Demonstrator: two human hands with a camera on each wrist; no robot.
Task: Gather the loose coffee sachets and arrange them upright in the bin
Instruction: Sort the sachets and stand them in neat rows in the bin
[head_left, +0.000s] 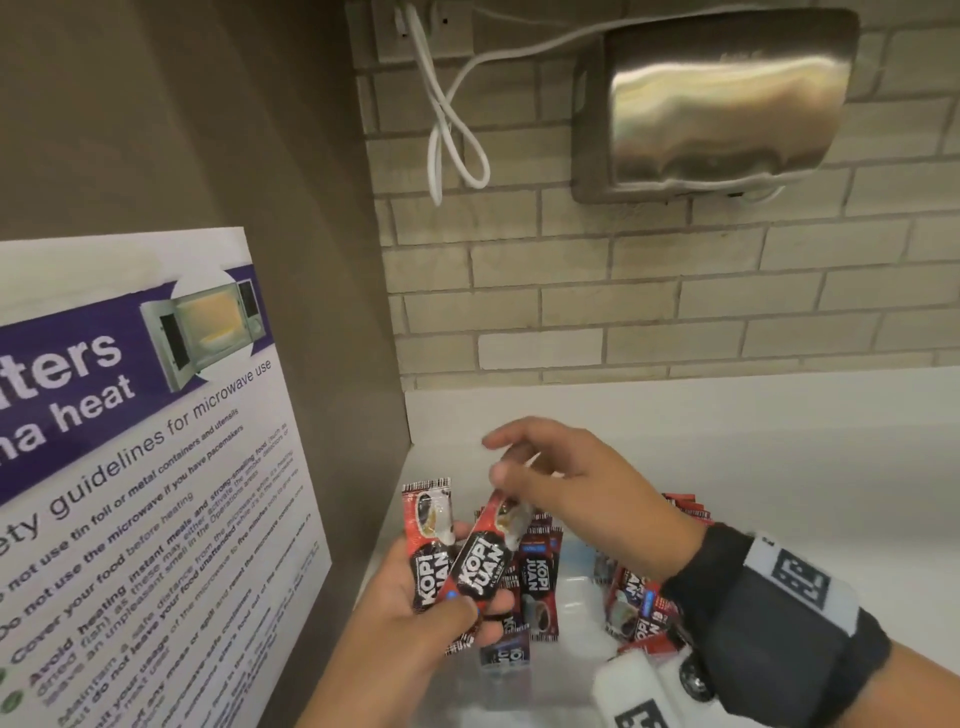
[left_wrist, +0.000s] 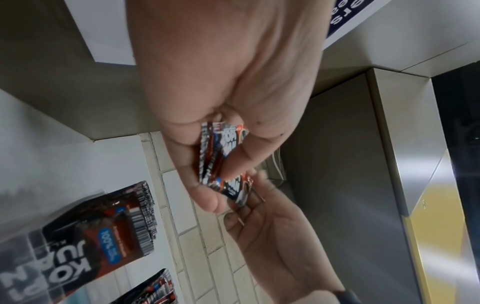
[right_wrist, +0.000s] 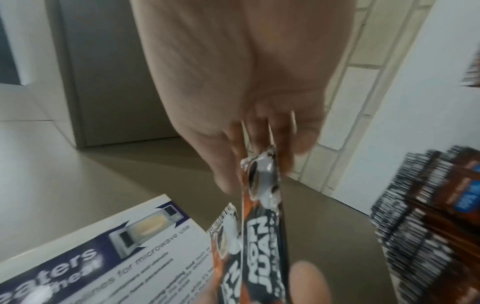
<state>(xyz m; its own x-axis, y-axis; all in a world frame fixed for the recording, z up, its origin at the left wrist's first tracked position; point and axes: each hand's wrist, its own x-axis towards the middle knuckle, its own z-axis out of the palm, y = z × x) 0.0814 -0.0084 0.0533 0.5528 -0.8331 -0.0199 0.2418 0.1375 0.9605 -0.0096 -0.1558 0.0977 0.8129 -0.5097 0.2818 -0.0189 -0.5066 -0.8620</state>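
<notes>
Nearest us, our left hand, palm up and low at the left, thumb curled over the fronts of two sachets held fanned in its fingers; the left-hand one stands near upright, the other tilts right across it. Each is a narrow red-and-black stick printed "KOPI JUAN" in white, with a coffee-cup picture and a crimped end. Our right hand, back upward and wearing a black wrist strap, reaches in from the right and pinches the top end of the tilted sachet between thumb and fingertips; the right wrist view, though blurred, shows that end nipped in the fingers. Below and behind the hands, the bin, clear-walled, on the white counter: more sachets stand in it on end, some leaning, and a packed row shows at its far right. At left, a microwave notice on a grey panel. Farthest, the pale brick wall with a steel dispenser and a looped white cable.
</notes>
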